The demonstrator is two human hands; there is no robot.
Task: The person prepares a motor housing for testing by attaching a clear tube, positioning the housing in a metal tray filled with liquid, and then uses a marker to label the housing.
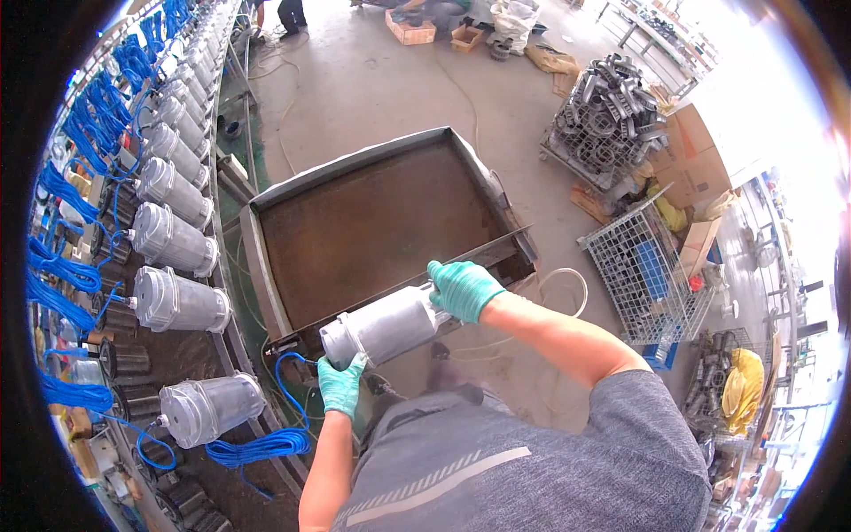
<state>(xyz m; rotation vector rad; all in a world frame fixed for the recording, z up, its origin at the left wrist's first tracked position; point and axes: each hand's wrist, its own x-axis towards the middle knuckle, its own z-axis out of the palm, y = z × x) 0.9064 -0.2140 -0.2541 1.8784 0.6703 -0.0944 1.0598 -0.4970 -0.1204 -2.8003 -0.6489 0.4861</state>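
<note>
Between my two gloved hands a grey metal pump motor [394,324], a cylinder with a flanged left end, is held on its side over the near edge of a rectangular metal tank [355,164]. My left hand [341,386], in a green glove, grips the flanged end from below. Closed around the fitting at the other end is my right hand [463,291], gloved in green too; its fingertips are partly hidden. A blue cable [288,372] runs from the left end down to a coiled blue bundle [257,448]. Brown, murky liquid [372,230] fills the tank.
More pump motors [182,300] with blue cable coils line a long bench at my left. To the right stand a wire cart of dark metal parts [612,111] and a wire cage [643,266]. A pale hose [576,279] curls on the floor. People work far off.
</note>
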